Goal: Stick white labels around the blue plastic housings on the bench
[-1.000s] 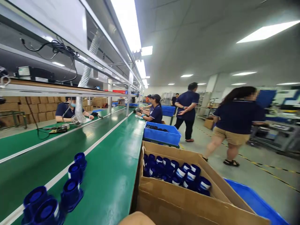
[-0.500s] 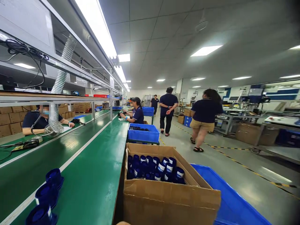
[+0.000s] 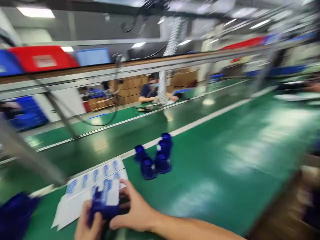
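Observation:
My left hand (image 3: 90, 221) grips a dark blue plastic part (image 3: 103, 211) near the lower left of the head view. On the part's upper face is a white label (image 3: 113, 193) with blue print. My right hand (image 3: 137, 210) curls around the part's right side, its fingertips by the label's edge and its thumb low down; motion blur softens the exact contact. Beneath and behind both hands lie white label sheets (image 3: 72, 203) with blue printing. Several similar blue parts (image 3: 163, 161) stand on the green bench (image 3: 200, 200) beyond my right hand.
A dark blue item (image 3: 15, 213), blurred, is at the lower left. Behind the bench runs a darker green belt (image 3: 100, 143) with a metal post (image 3: 37, 156) at its near side. A shelf (image 3: 140, 66) crosses above. Across the belt a masked person (image 3: 148, 91) sits beside a silver duct (image 3: 162, 86).
The view has swung left from the aisle and cardboard box to the bench. Both my hands, the held blue part and the label sheets have come into sight.

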Demonstrator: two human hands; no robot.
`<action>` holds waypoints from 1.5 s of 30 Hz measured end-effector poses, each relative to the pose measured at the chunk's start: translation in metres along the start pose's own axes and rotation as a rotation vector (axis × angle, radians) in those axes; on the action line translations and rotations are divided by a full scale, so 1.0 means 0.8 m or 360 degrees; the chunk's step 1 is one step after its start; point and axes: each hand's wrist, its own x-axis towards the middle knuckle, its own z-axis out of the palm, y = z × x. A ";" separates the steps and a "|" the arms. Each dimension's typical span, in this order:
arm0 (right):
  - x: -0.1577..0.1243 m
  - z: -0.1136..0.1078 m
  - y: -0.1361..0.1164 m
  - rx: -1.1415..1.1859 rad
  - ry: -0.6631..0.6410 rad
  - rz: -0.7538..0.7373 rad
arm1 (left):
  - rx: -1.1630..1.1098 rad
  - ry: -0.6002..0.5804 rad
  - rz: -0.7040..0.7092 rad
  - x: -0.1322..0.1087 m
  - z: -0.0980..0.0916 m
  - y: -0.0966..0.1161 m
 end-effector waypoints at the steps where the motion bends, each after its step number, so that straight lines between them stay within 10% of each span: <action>1: -0.001 -0.001 0.003 -0.0005 -0.0008 0.0049 | -0.0196 -0.0036 -0.0060 -0.002 -0.011 -0.008; 6: 0.001 -0.019 -0.002 -0.0352 -0.0173 -0.0048 | -0.0804 -0.0658 0.0081 -0.001 -0.013 -0.014; 13: 0.007 -0.034 -0.004 -0.0799 -0.0265 -0.0084 | -0.0514 -0.0909 0.0225 -0.001 -0.028 -0.013; 24: 0.003 -0.037 -0.013 -0.0935 -0.0378 -0.0029 | 0.0104 -0.0919 0.0578 0.002 -0.047 0.012; 45: -0.009 -0.016 -0.027 -0.0463 -0.0370 0.0098 | -0.0001 -0.0865 0.0299 -0.005 -0.054 0.036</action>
